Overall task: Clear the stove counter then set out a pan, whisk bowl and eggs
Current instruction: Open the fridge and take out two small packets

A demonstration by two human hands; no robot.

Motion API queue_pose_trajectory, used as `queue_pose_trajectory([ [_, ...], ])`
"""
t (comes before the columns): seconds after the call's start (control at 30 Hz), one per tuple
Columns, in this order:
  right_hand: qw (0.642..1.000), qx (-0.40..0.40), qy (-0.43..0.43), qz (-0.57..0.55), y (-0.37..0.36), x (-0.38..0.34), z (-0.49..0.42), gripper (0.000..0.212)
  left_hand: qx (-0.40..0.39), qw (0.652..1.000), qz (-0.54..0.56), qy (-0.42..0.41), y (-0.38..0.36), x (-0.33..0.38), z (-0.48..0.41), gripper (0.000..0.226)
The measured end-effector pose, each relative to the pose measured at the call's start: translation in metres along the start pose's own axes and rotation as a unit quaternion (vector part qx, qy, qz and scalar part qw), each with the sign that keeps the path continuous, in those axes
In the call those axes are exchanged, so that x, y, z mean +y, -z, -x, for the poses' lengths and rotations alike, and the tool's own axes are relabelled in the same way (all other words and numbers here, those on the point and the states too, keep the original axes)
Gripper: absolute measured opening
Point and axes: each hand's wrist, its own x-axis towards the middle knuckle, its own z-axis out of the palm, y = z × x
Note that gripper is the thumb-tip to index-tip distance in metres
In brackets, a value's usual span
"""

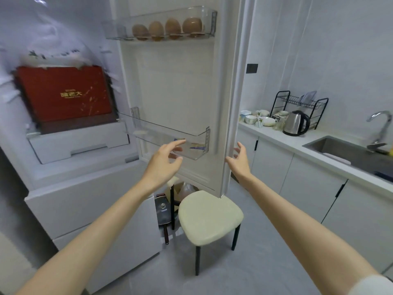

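We see four brown eggs (167,28) in a row in the fridge door's (176,86) top shelf; below them, our left hand (164,160) and right hand (239,159) hang spread, holding nothing.

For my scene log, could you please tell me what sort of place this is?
Most likely a small home kitchen: an open fridge door holding eggs, a steel sink, and an electric kettle.

Four brown eggs (167,28) in a row, upright in the top clear door shelf (210,20) of the open fridge
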Motion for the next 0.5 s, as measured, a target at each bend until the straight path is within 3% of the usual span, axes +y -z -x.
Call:
queue_pose_trajectory([
  [0.1,0.984,0.11,0.136,0.021,-0.015,-0.019,0.01,0.057,0.022,1.0,0.002,-0.02,0.014,0.005,-0.022,0.044],
  [0.2,0.952,0.106,0.285,0.037,-0.025,-0.05,0.02,0.047,0.033,0.998,0.004,-0.044,0.029,0.008,-0.048,0.042],
  [0.3,0.91,0.075,0.388,0.126,-0.032,-0.086,0.014,0.041,0.049,0.996,-0.005,-0.068,0.042,0.005,-0.084,0.043],
  [0.4,0.894,0.034,0.396,0.206,-0.039,-0.119,-0.006,0.033,0.036,0.996,-0.051,-0.064,0.054,-0.007,-0.13,0.044],
  [0.5,0.894,-0.069,0.312,0.315,-0.048,-0.146,-0.031,0.031,-0.081,0.986,-0.138,-0.046,0.062,-0.022,-0.175,0.04],
])
